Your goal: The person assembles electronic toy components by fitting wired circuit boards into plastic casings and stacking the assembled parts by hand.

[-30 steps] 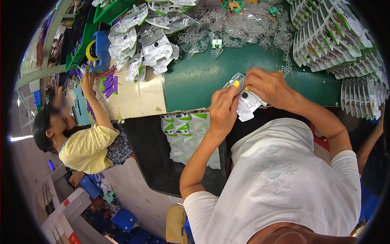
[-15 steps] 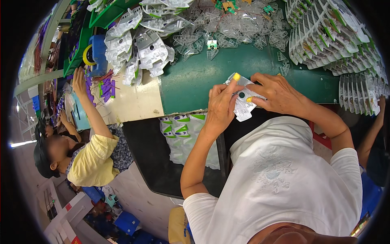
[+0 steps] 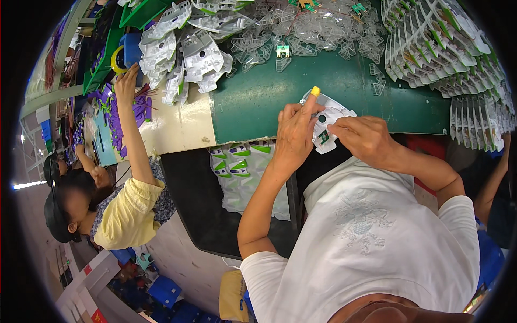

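Observation:
My left hand and my right hand both grip a white plastic blister tray just above the near edge of the green table. A yellow finger cot covers my left forefinger tip, which rests on the tray's top. A small green part sits in the tray between my thumbs. My right fingers press on the tray's right half.
Heaps of white blister trays and clear plastic shells lie at the table's back. Stacked filled trays fan out at right. A bag of printed cards hangs below the table. A person in yellow reaches up at left.
Both hands turned the tray slightly and shifted a little to the right. The person at left kept an arm raised and leaned lower.

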`<action>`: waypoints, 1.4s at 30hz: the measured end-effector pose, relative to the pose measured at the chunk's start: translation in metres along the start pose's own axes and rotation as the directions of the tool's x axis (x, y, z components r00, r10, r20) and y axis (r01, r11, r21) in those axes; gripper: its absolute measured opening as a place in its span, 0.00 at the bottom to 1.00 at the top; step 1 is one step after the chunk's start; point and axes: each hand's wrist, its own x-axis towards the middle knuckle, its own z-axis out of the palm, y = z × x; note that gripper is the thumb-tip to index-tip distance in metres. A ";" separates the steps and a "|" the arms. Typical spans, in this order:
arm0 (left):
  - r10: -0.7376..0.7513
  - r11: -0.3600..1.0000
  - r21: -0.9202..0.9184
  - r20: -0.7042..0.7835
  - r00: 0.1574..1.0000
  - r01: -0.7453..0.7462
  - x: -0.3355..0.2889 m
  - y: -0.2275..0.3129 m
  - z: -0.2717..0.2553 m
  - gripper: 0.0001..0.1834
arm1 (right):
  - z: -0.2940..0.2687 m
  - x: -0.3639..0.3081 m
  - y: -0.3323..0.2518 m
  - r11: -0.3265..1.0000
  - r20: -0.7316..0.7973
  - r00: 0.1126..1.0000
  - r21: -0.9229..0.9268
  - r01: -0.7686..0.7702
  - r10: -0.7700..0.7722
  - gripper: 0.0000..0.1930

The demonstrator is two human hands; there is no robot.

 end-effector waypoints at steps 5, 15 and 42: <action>-0.026 0.999 -0.027 0.012 1.000 0.026 -0.001 -0.001 -0.003 0.36 | 0.000 0.002 -0.003 1.000 -0.012 1.000 -0.020 -0.018 0.017 0.14; -0.031 0.997 -0.078 -0.026 0.999 0.029 -0.001 -0.002 0.001 0.32 | 0.011 -0.028 0.019 0.906 -0.139 0.905 0.208 -0.369 0.401 0.14; 0.165 0.980 -0.109 -0.030 0.986 -0.167 0.082 0.036 0.085 0.14 | -0.053 -0.203 0.049 0.592 -0.740 0.194 0.321 -0.739 0.644 0.10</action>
